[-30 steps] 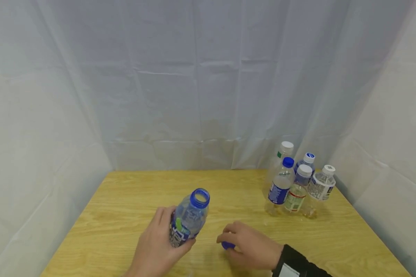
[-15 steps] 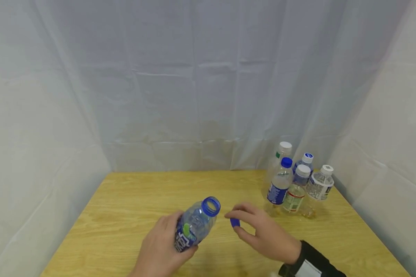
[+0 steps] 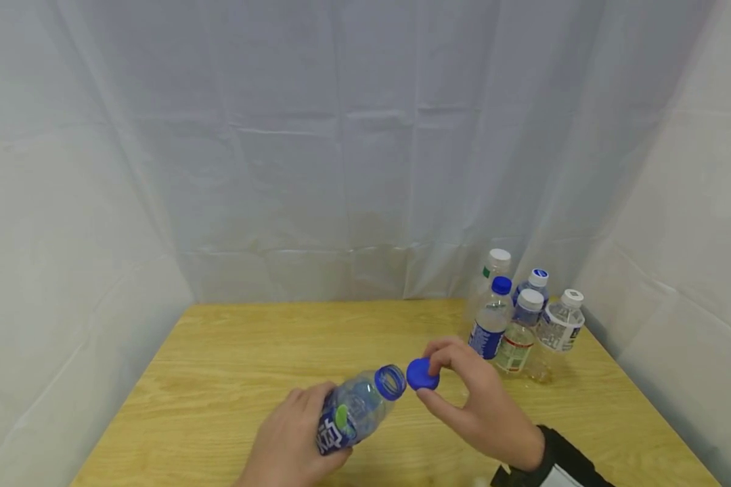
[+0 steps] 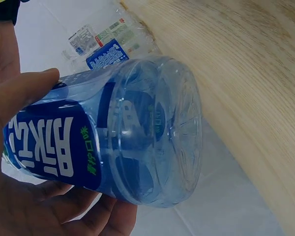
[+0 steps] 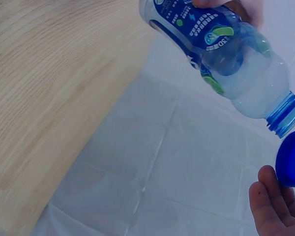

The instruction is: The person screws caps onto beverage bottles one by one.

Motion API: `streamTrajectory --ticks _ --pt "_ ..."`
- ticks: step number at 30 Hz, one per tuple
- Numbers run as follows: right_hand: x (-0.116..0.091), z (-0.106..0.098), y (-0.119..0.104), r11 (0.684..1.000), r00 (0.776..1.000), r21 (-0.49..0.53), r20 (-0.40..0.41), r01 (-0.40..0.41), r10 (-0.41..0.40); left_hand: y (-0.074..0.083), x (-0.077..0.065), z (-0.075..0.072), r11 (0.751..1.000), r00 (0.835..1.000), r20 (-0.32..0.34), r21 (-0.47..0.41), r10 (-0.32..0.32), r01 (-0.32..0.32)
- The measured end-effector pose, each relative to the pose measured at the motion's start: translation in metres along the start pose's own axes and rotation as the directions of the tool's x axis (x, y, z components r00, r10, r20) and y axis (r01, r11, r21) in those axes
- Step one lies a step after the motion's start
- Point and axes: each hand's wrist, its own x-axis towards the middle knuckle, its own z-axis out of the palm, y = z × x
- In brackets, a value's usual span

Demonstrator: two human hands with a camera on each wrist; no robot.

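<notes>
My left hand [image 3: 298,433] grips a clear bluish plastic bottle [image 3: 365,400] round its blue label. The bottle leans to the right, its uncapped blue neck [image 3: 391,382] pointing at my right hand. In the left wrist view the bottle's base [image 4: 182,132] faces the camera, and no liquid shows inside. Between thumb and fingers, my right hand [image 3: 478,399] pinches a blue cap [image 3: 422,374] just right of the open mouth. The right wrist view has the cap [image 5: 291,160] a small gap from the bottle's threads [image 5: 285,115].
Several capped plastic bottles stand grouped at the table's back right, among them a blue-capped one [image 3: 490,325] and a white-capped one [image 3: 518,345]. The wooden table [image 3: 268,338] ends at a pale sheet [image 3: 292,203] behind, with more sheeting at both sides.
The right hand has lifted the cap from low near the table up beside the bottle's mouth. The left hand has moved slightly right and tipped the bottle further over to the right.
</notes>
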Motion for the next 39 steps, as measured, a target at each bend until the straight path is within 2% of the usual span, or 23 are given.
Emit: streamTrajectory --ticks 4,12,17,20,27,34,39 --pt "-0.0013 0.0037 -0.0031 1.0 1.0 0.003 0.0 0.01 -0.01 0.0009 -0.0005 0.0 1.0 0.999 0.019 0.003 0.031 -0.031" --pt "-0.0015 0.0075 -0.0063 1.0 0.996 0.02 0.083 0.014 -0.016 0.0019 0.0011 -0.0038 0.999 0.994 0.098 -0.009 0.044 -0.043" --pt "-0.0025 0.0077 -0.0063 0.998 0.99 0.015 0.129 0.056 -0.058 0.0013 0.0 -0.0042 0.997 0.993 0.096 0.016 0.069 -0.071" --pt "-0.0031 0.0078 -0.0044 0.996 0.988 0.023 0.129 0.083 -0.085 0.0013 -0.0006 -0.0046 0.997 0.994 0.083 0.019 0.066 -0.068" --pt "-0.0034 0.0033 -0.0025 0.997 0.986 0.061 0.155 0.051 -0.06 0.001 -0.0022 -0.0049 0.998 0.999 0.018 0.031 0.052 -0.052" --pt "-0.0026 0.0003 -0.0024 0.993 0.978 0.089 0.189 0.077 -0.093 0.0004 -0.0018 -0.0057 0.999 0.998 0.043 0.006 0.035 -0.036" --pt "-0.003 -0.0005 -0.0011 0.989 0.972 0.106 0.201 0.099 -0.119 0.0003 -0.002 -0.0066 0.999 0.998 0.031 0.001 0.047 -0.047"
